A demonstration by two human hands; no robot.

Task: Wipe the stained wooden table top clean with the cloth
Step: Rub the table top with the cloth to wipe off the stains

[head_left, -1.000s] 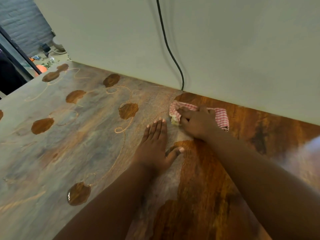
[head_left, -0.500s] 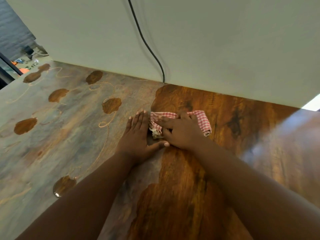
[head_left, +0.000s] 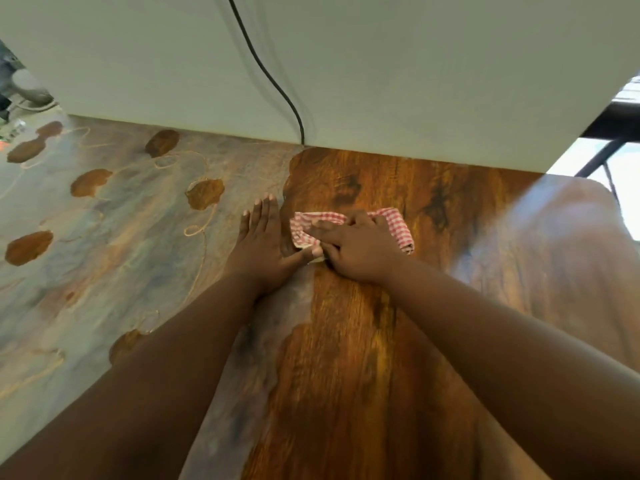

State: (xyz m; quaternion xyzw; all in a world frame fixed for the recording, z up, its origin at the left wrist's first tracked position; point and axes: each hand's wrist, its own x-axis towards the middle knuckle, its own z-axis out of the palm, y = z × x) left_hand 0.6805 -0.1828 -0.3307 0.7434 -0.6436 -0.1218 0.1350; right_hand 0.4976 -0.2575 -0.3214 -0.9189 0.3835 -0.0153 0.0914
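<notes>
A red-and-white checked cloth [head_left: 398,223] lies bunched on the wooden table top [head_left: 346,358] near the middle. My right hand [head_left: 356,249] presses down on the cloth with spread fingers pointing left. My left hand [head_left: 263,247] lies flat on the table just left of the cloth, thumb reaching under the cloth's near corner. The left half of the table carries a grey-white film [head_left: 104,258] with brown blotches; the right half shows clean glossy brown wood.
A pale wall panel [head_left: 415,71] rises straight behind the table, with a black cable [head_left: 266,71] running down it to the table's back edge. The table's right corner [head_left: 595,192] ends near dark furniture legs. Clutter lies on the floor at far left.
My right hand has drawn the cloth back from the wall toward me, along the edge of the film. My left hand stays flat beside it, and the view has shifted to the right.
</notes>
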